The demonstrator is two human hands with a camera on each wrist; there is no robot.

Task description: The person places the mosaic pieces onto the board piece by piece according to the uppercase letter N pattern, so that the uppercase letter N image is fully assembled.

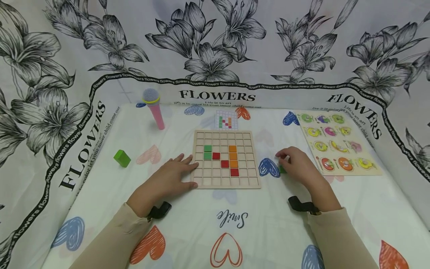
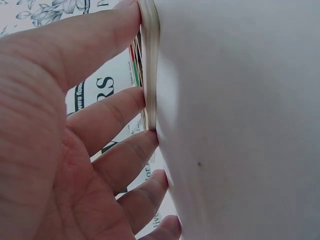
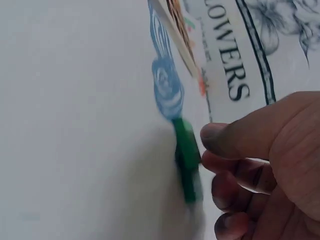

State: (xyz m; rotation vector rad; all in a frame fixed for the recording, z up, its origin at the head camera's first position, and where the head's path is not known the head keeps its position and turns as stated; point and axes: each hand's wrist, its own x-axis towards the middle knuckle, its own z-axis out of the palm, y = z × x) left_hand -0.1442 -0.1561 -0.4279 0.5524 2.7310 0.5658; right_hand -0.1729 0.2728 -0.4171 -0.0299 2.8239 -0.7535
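A wooden grid board [image 1: 208, 179] lies flat, with green, red and orange blocks in its squares. Along its left edge, my left hand [image 1: 173, 173] rests with fingers spread; in the left wrist view, the thumb and fingertips touch the side of the board [image 2: 151, 75]. To the right of the board my right hand [image 1: 295, 164] is low over the table, fingers loosely bent. A green block [image 3: 186, 160] is right at its thumb and index fingertips, blurred in the right wrist view and mostly covered by the hand in the head view.
Another green block [image 1: 122, 158] lies at the left. Behind the board are a pattern card [image 1: 226, 120] with coloured squares and a pink toy microphone [image 1: 156, 112]. A fruit picture sheet [image 1: 339, 144] lies at the right on the printed tablecloth [image 1: 262, 231].
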